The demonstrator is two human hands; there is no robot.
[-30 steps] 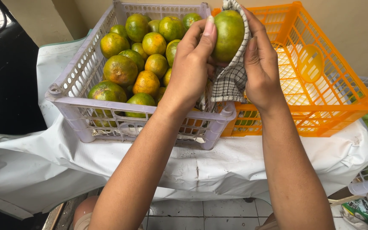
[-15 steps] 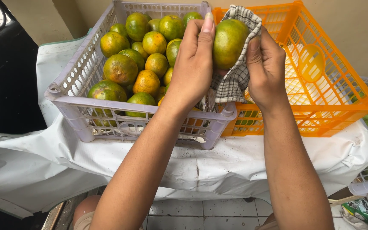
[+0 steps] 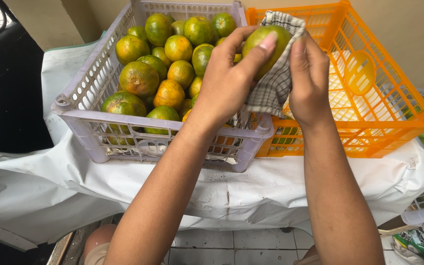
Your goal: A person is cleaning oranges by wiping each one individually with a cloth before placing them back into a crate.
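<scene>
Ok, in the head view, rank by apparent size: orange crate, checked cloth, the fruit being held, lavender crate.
1-2. Lavender crate and orange crate: look alike, no ranking.
3. Checked cloth.
4. Held fruit, partly covered.

At the bottom right corner, a crumpled printed plastic package [image 3: 418,243] lies on the floor beside the covered table, showing green, white and dark patches; its shape is irregular and its edges run out of view. What it holds cannot be told. No labels, signs or screens are visible anywhere else: the two crates, the fruit and the white sheet over the table carry no stickers or tags that can be made out from this head view.
</scene>
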